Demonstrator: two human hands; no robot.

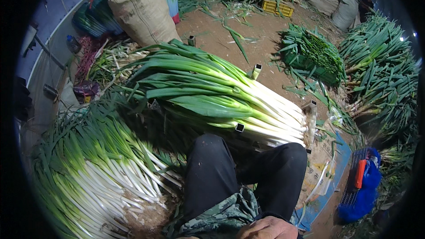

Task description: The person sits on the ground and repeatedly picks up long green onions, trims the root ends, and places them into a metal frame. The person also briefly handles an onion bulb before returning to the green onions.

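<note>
My right hand (268,228) is at the bottom edge beside my right thigh, bent and partly cut off, so whether it holds anything is hidden. Only a sliver of what looks like my left hand (187,237) shows at the bottom edge. Beyond my knees, a thick bundle of long green onions (232,96) lies between upright square metal posts (256,71), white root ends to the right and green leaves to the left. A large pile of loose green onions (99,172) spreads at my left, with roots toward me. Neither hand touches the bundle.
At the right are a blue basket (353,179) with blue netting and an orange-red object, a green crate (312,68) of cut greens, and heaped onions (382,69). A full woven sack (144,11) stands back left. A yellow crate (278,8) sits farther back, with a person (366,5) at far right.
</note>
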